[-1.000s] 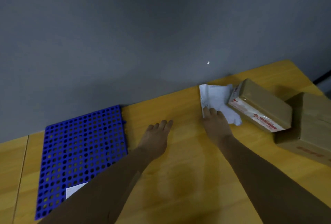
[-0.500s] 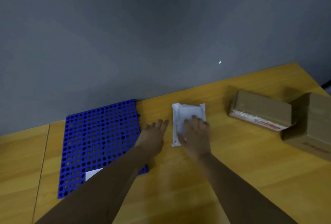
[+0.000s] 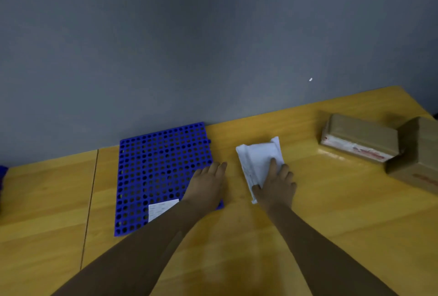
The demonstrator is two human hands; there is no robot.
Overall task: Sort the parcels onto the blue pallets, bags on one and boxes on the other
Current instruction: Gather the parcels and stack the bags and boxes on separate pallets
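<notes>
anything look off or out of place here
Only the white bag: it lies crumpled and skewed on the table, partly under the right hand, between the blue pallet and the boxes, not on a pallet.

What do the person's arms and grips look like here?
Left forearm and right forearm are bare, with no sleeve in view down to the frame edge. Left grip and right grip are bare hands: no gloves, rings, watch or wristband visible. No cables or markings.
</notes>
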